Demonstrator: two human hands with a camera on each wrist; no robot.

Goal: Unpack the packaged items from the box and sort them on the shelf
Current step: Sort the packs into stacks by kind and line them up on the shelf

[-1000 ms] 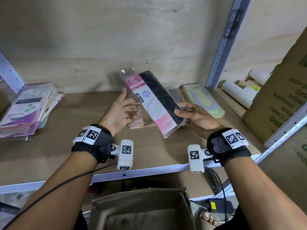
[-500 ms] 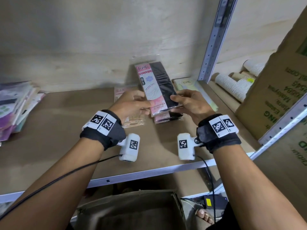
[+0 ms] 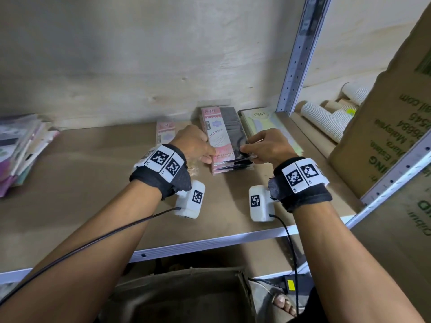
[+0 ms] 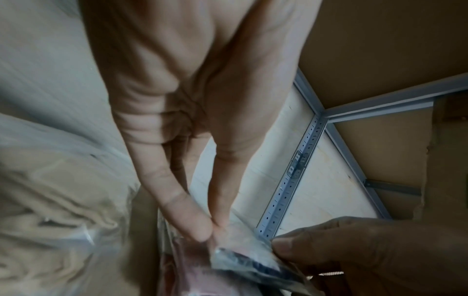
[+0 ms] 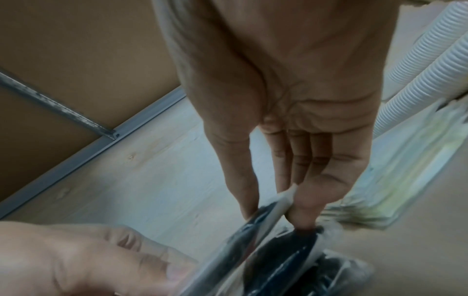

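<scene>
Since a second ago the pink-and-black packet [image 3: 224, 134] has come down from mid-air onto the stack of same packets [image 3: 232, 165] near the back of the shelf [image 3: 93, 183]. Left hand [image 3: 194, 144] pinches its near left edge, thumb against fingertips, and right hand [image 3: 268, 146] pinches the near right corner the same way. Beige packets [image 3: 164, 131] sit just left, green ones [image 3: 263, 120] just right, and the box [image 3: 186, 297] is down below.
</scene>
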